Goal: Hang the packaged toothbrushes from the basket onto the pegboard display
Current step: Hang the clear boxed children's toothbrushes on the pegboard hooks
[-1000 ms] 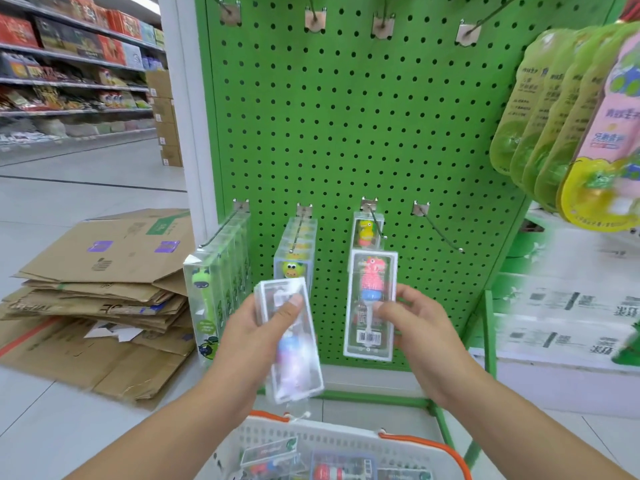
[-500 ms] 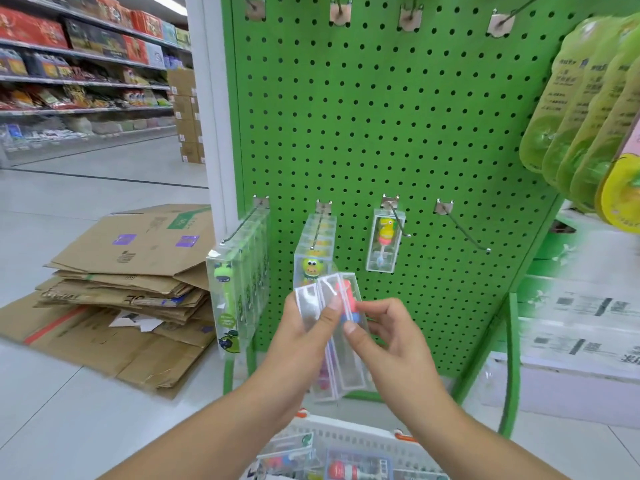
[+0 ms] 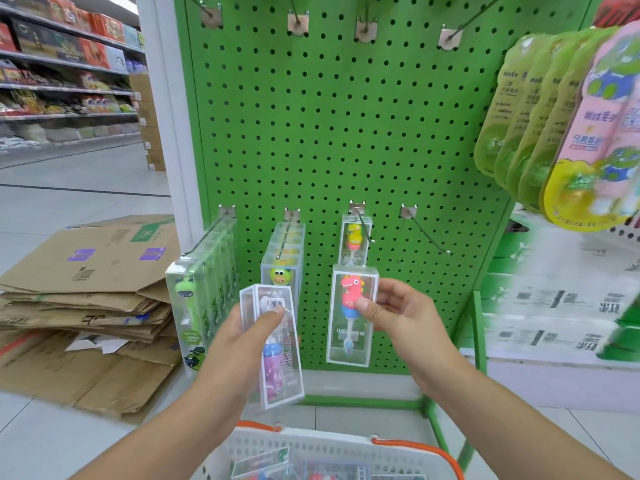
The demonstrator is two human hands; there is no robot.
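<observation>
My right hand (image 3: pixel 398 313) pinches a clear box with a red dinosaur toothbrush (image 3: pixel 351 318), upright in front of the green pegboard (image 3: pixel 346 133), just below the third hook (image 3: pixel 363 226), where a yellow toothbrush box (image 3: pixel 354 242) hangs. My left hand (image 3: pixel 249 336) grips a stack of clear toothbrush boxes (image 3: pixel 277 344) with a purple brush showing. Rows of green-frog boxes (image 3: pixel 204 299) and yellow-frog boxes (image 3: pixel 284 258) hang on the two left hooks. The fourth hook (image 3: pixel 424 232) is bare. The white basket (image 3: pixel 322 452) with orange handles sits below my arms, with more boxes inside.
Flattened cardboard (image 3: pixel 90 299) is stacked on the floor at the left. Green and pink hanging packs (image 3: pixel 561 119) fill the upper right. White cartons (image 3: pixel 561 306) stand on the right. An upper row of bare hooks (image 3: pixel 298 19) tops the pegboard. Store shelves (image 3: pixel 62 64) run far left.
My hands have come apart: the right one has drawn the red dinosaur box off the stack and lifted it to the right, toward the third hook. The left keeps the remaining boxes.
</observation>
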